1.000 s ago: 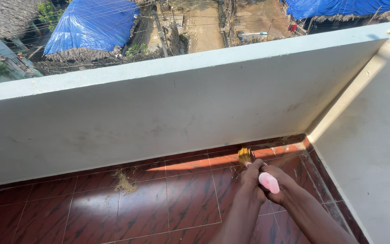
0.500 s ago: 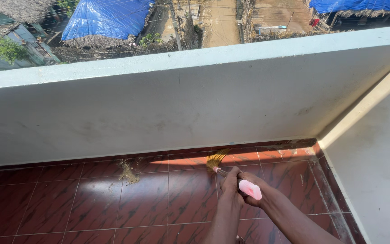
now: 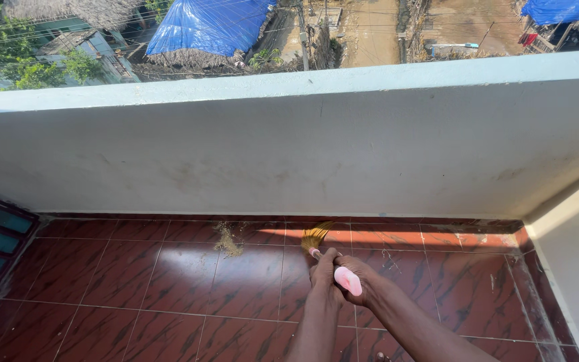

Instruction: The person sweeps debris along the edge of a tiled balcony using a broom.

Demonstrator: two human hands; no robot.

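Both hands on broom [image 3: 323, 247] (pink-capped handle)

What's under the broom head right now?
Red-brown floor tiles, sunlit there. The yellow bristles meet the floor near the parapet wall; the tile right beneath them is covered. A dust pile lies apart, to their left. Both hands grip the pink handle.

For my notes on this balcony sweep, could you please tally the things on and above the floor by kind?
Brooms: 1
Hands on the broom: 2, left hand and right hand
Debris piles: 1
Total: 4
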